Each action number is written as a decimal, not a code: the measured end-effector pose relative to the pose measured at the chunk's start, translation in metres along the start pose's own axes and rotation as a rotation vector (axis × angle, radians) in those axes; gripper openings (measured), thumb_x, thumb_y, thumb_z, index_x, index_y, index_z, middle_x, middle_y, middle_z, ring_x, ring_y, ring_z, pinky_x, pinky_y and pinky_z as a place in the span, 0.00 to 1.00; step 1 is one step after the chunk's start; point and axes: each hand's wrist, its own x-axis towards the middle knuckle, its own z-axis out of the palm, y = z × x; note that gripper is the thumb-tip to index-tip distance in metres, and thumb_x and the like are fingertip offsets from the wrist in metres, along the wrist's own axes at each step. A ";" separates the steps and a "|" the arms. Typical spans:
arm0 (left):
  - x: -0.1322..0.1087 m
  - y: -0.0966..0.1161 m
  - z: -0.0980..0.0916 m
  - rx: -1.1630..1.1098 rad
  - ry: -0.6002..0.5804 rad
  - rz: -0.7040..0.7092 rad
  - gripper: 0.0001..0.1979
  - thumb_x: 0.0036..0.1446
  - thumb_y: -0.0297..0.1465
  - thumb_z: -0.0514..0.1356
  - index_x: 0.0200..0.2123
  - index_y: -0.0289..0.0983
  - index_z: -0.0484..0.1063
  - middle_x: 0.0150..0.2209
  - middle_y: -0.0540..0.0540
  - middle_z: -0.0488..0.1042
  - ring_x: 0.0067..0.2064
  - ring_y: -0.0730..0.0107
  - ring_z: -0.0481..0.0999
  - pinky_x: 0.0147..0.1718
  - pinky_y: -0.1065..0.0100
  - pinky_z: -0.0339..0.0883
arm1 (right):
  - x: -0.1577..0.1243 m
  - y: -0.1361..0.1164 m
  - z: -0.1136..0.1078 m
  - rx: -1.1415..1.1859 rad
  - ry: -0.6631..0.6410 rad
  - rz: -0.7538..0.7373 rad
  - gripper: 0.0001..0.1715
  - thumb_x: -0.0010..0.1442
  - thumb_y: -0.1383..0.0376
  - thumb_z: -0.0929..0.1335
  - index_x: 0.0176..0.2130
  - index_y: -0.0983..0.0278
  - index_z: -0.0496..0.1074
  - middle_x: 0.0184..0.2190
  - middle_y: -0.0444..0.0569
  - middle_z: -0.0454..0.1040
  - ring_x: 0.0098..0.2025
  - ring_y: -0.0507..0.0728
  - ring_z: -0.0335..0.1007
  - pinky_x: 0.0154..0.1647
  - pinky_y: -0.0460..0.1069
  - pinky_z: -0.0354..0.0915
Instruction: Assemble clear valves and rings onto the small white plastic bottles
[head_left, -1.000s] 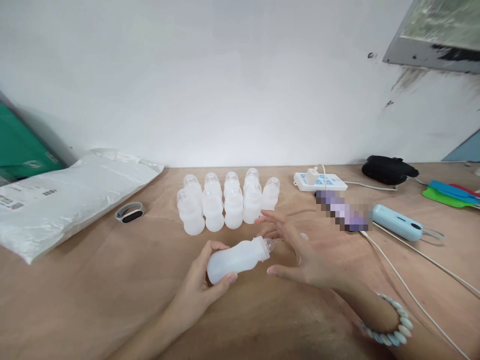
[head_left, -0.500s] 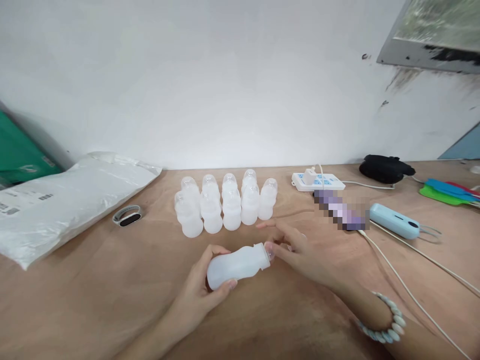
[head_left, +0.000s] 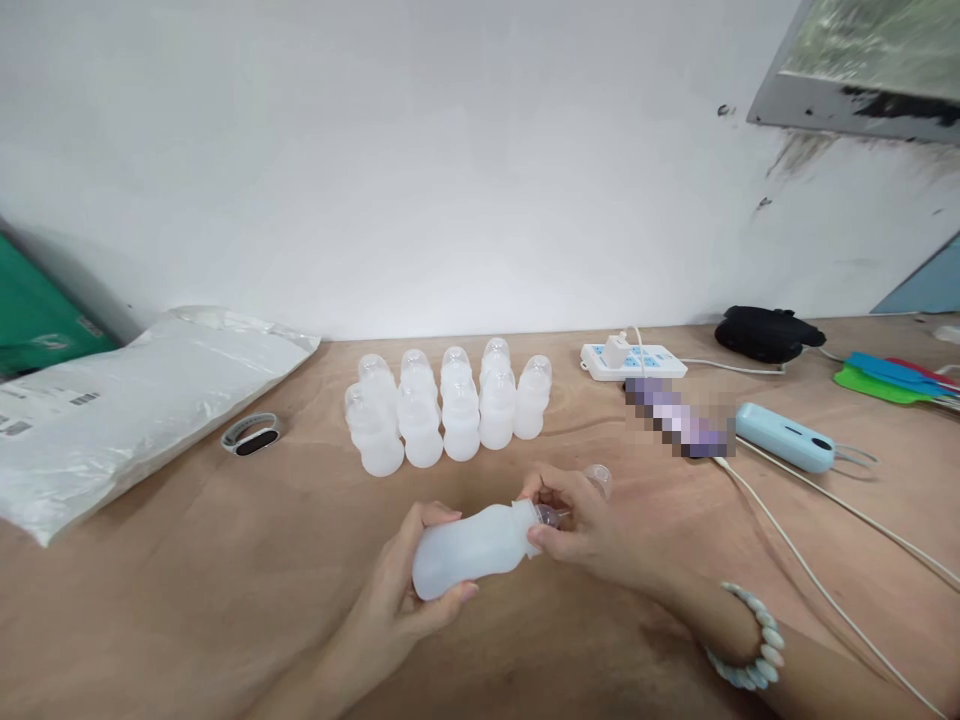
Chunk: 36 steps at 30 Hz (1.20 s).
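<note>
A frosted white baby bottle (head_left: 472, 548) lies tilted in the air over the near middle of the table, its neck toward the right. My left hand (head_left: 405, 570) is wrapped round the base end of it. At the other end my right hand (head_left: 570, 520) grips the collar at the neck between thumb and fingers. A clear nipple (head_left: 548, 515) sticks out of that collar, partly hidden by the fingers. Just behind my right hand a clear dome cap (head_left: 599, 480) rests on the table. Several capped baby bottles (head_left: 460, 420) stand upright in two rows beyond my hands.
On the left are a white plastic parcel (head_left: 150, 400) and a fitness band (head_left: 252, 435). To the right lie a power strip (head_left: 660, 362), a blurred purple phone (head_left: 679, 415), a light blue device (head_left: 785, 437), a black case (head_left: 769, 335) and cables. A wall closes off the back.
My right hand has moved from the nipple tip to close round the bottle's collar, its fingers drawing in. The dome cap now shows more fully behind it. My left hand keeps its hold.
</note>
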 end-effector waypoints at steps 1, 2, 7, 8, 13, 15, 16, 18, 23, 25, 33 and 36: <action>0.000 0.001 0.000 0.030 0.010 0.048 0.16 0.57 0.36 0.62 0.48 0.44 0.64 0.44 0.46 0.73 0.37 0.64 0.75 0.30 0.69 0.71 | 0.000 0.001 0.003 0.034 0.012 0.008 0.12 0.55 0.59 0.70 0.30 0.62 0.64 0.23 0.41 0.69 0.25 0.50 0.60 0.24 0.45 0.55; -0.001 0.003 0.000 0.070 0.028 0.095 0.16 0.57 0.35 0.62 0.48 0.44 0.64 0.44 0.46 0.74 0.39 0.62 0.77 0.32 0.68 0.73 | 0.001 0.002 0.006 0.063 0.025 0.026 0.13 0.54 0.59 0.70 0.29 0.62 0.62 0.22 0.40 0.67 0.24 0.49 0.58 0.24 0.45 0.54; 0.002 0.010 -0.001 0.303 0.133 0.256 0.17 0.55 0.31 0.63 0.47 0.44 0.65 0.42 0.46 0.77 0.41 0.58 0.80 0.37 0.63 0.75 | 0.003 0.001 0.013 0.143 0.037 0.178 0.16 0.55 0.54 0.69 0.29 0.61 0.61 0.20 0.38 0.66 0.19 0.47 0.56 0.19 0.43 0.52; 0.002 0.010 -0.001 0.329 0.135 0.278 0.17 0.55 0.30 0.63 0.47 0.44 0.64 0.41 0.46 0.77 0.40 0.58 0.80 0.36 0.63 0.75 | 0.003 0.000 0.013 0.140 0.035 0.189 0.17 0.55 0.53 0.69 0.29 0.61 0.61 0.20 0.38 0.66 0.19 0.47 0.57 0.18 0.43 0.52; 0.000 0.009 0.001 0.267 0.150 0.222 0.16 0.57 0.32 0.61 0.47 0.44 0.62 0.42 0.46 0.76 0.39 0.61 0.79 0.34 0.66 0.75 | 0.000 -0.011 0.001 -0.203 0.080 0.084 0.12 0.63 0.56 0.65 0.34 0.61 0.68 0.24 0.42 0.71 0.24 0.52 0.66 0.25 0.46 0.59; 0.000 0.009 0.001 0.187 0.143 0.098 0.15 0.59 0.34 0.60 0.47 0.44 0.61 0.40 0.47 0.75 0.34 0.64 0.78 0.27 0.69 0.73 | 0.000 -0.012 -0.011 -0.511 0.199 -0.080 0.13 0.65 0.55 0.64 0.38 0.62 0.70 0.29 0.47 0.75 0.30 0.56 0.70 0.30 0.49 0.62; 0.001 0.010 0.001 0.153 0.141 0.032 0.14 0.59 0.35 0.60 0.46 0.44 0.60 0.39 0.48 0.75 0.33 0.66 0.77 0.25 0.71 0.71 | 0.001 -0.010 -0.018 -0.676 0.284 -0.151 0.15 0.66 0.54 0.63 0.38 0.62 0.70 0.31 0.49 0.76 0.33 0.58 0.71 0.33 0.51 0.62; 0.003 0.012 0.000 0.110 0.160 -0.071 0.14 0.59 0.37 0.60 0.46 0.43 0.61 0.37 0.49 0.74 0.31 0.67 0.75 0.23 0.72 0.69 | 0.004 -0.003 -0.030 -0.970 0.409 -0.167 0.17 0.66 0.53 0.64 0.37 0.64 0.70 0.33 0.55 0.76 0.37 0.63 0.71 0.35 0.53 0.62; 0.007 0.016 -0.002 0.055 0.211 -0.150 0.14 0.60 0.40 0.59 0.45 0.42 0.62 0.35 0.50 0.72 0.32 0.66 0.72 0.26 0.70 0.68 | 0.006 0.021 -0.040 -1.164 0.312 0.119 0.11 0.60 0.61 0.71 0.29 0.63 0.68 0.24 0.53 0.73 0.27 0.61 0.70 0.27 0.51 0.57; 0.007 0.017 -0.002 0.044 0.202 -0.161 0.14 0.60 0.40 0.59 0.45 0.42 0.62 0.35 0.50 0.72 0.32 0.66 0.72 0.26 0.70 0.68 | 0.007 0.022 -0.039 -1.122 0.272 0.112 0.10 0.61 0.64 0.69 0.28 0.62 0.67 0.22 0.49 0.72 0.24 0.58 0.68 0.26 0.50 0.57; -0.002 0.011 0.006 0.039 0.131 -0.066 0.15 0.57 0.37 0.61 0.46 0.44 0.63 0.39 0.48 0.74 0.33 0.65 0.75 0.25 0.70 0.69 | 0.004 -0.003 -0.015 -0.252 0.439 -0.091 0.17 0.69 0.55 0.61 0.33 0.61 0.68 0.27 0.44 0.72 0.29 0.54 0.69 0.28 0.47 0.63; -0.007 0.006 0.014 0.050 0.123 0.104 0.17 0.56 0.34 0.63 0.47 0.45 0.63 0.42 0.47 0.74 0.37 0.62 0.78 0.32 0.67 0.73 | -0.003 -0.006 0.005 -0.211 0.310 -0.113 0.18 0.70 0.58 0.59 0.31 0.61 0.66 0.25 0.44 0.70 0.26 0.52 0.65 0.26 0.47 0.61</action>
